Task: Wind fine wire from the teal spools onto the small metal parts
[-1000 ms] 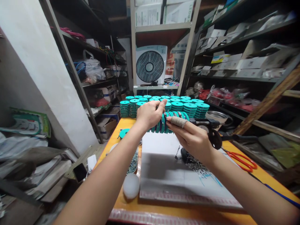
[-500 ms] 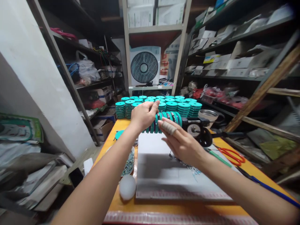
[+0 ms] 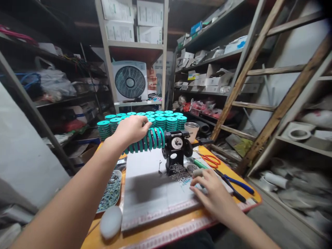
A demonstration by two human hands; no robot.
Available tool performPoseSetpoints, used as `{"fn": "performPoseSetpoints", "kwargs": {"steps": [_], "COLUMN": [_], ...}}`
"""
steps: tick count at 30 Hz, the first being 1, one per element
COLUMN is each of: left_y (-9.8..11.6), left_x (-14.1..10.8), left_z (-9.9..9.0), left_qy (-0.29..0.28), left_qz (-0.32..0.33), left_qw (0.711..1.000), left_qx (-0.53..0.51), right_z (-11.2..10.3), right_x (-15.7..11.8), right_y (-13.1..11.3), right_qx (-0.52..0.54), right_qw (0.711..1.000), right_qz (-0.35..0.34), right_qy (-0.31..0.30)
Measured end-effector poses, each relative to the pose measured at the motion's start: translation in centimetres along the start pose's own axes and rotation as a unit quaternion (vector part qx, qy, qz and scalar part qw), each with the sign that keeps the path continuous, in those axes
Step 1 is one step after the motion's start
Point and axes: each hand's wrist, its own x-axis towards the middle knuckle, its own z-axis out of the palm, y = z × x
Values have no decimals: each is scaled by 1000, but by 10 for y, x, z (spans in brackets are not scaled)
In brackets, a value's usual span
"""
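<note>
My left hand [image 3: 133, 128] is curled over the top of a row of teal ringed spools [image 3: 155, 138] on a black hand-crank winding machine [image 3: 177, 147]; its fingertips are hidden on the far side. My right hand [image 3: 211, 190] hovers low over the right part of a white board [image 3: 145, 193], fingers bent and apart, a wrapped band on one finger. Close by that hand lies a pile of small metal pieces [image 3: 178, 171] at the machine's foot, plus a little round dish [image 3: 192, 168]. I see nothing held in it.
Stacked teal spools [image 3: 171, 122] line the table's back, beside a cup [image 3: 192, 131]. To the right lie orange-handled scissors [image 3: 211, 159] and blue-handled pliers [image 3: 237, 185]. A tray of screws [image 3: 111, 192] and a whitish round object [image 3: 111, 221] sit left. A wooden ladder [image 3: 238, 83] leans beyond.
My right hand has left the spool row and come down toward the metal pieces. My left hand stays at the spools. The view has swung to the right.
</note>
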Motion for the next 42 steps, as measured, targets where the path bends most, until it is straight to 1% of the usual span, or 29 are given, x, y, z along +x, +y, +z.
{"fn": "performPoseSetpoints", "kwargs": {"steps": [2,5,8,13,18,20,23,28,31,34,36,39,42], "left_y": [3,3,0,-2,1,1,-1,-2,-1,0,0,-1,-3], "left_x": [2,2,0,0,1,1,1,0,-1,-2,-3,-4,-5], "left_z": [7,14,16,17,16,16,15,14,11,9,9,10,11], "left_qy": [-7,-15,-17,-21,-32,-29,-28,-23,-19,-14,-10,-6,-4], "left_qz": [2,-14,-34,-50,-70,-67,-45,-34,-22,-16,-16,-13,0], "left_qw": [1000,1000,999,998,997,997,998,998,998,997,996,995,993], "left_qx": [-8,-10,-8,-9,-5,-8,-27,-43,-56,-73,-83,-94,-118], "right_z": [8,19,24,27,33,35,37,39,35,23,12,-4,-13], "right_x": [-5,-4,4,16,17,15,12,10,14,25,39,65,94], "right_y": [1,0,0,-2,-3,-4,-4,-2,-3,-11,-19,-32,-43], "right_qx": [4,3,5,-5,-30,-43,-45,8,67,126,155,179,193], "right_qw": [1000,999,998,999,999,999,998,998,996,990,985,977,964], "right_qz": [23,45,56,34,16,15,32,55,65,55,38,-7,-61], "right_qy": [-20,-7,7,2,10,14,16,0,4,30,60,117,171]}}
